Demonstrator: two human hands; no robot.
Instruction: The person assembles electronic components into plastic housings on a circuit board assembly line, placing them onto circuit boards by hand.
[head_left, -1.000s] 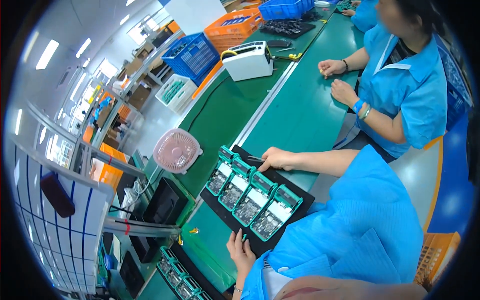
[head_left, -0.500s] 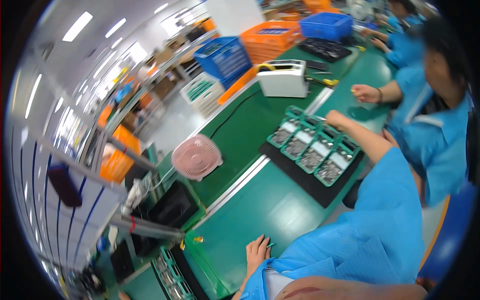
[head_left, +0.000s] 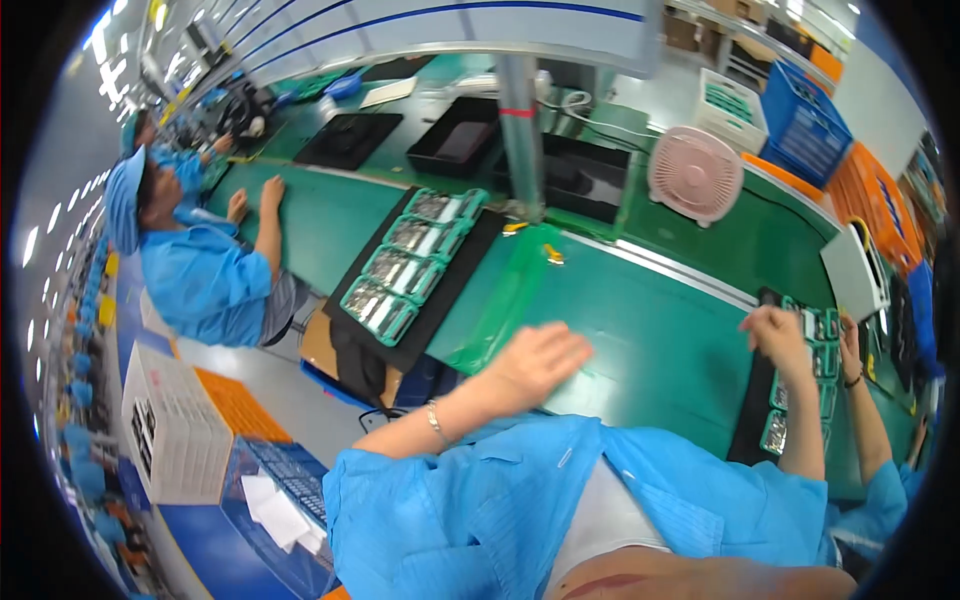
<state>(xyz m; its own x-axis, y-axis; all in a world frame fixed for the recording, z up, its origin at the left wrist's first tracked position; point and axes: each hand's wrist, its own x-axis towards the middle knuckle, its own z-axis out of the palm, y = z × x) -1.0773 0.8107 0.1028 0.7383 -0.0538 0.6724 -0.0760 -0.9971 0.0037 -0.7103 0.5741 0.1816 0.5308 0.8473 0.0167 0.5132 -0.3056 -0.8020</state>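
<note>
My left hand (head_left: 540,365), a little smeared, is low over the green bench near its front edge. Its fingers are bent and close together; whatever they hold cannot be made out. Over at the right, my right hand (head_left: 780,338) is curled closed above the inner edge of a row of green trays (head_left: 825,360) filled with small metallic parts. What is inside that hand is hidden. A similar row of green trays (head_left: 405,265) lies to the left on a black mat (head_left: 455,285). Translucent green film (head_left: 510,310) covers a strip of bench beside my left hand.
A co-worker's hand (head_left: 850,345) reaches the right trays. Another person (head_left: 205,250) sits far left. A metal post (head_left: 522,140) rises behind the film, near yellow clips (head_left: 553,255). A pink fan (head_left: 696,175) and black bins (head_left: 455,138) stand across the bench.
The view has swung to the left, bringing in the left tray row and the seated person. A thin green thing at my left fingers no longer shows. My right hand remains by the right trays.
</note>
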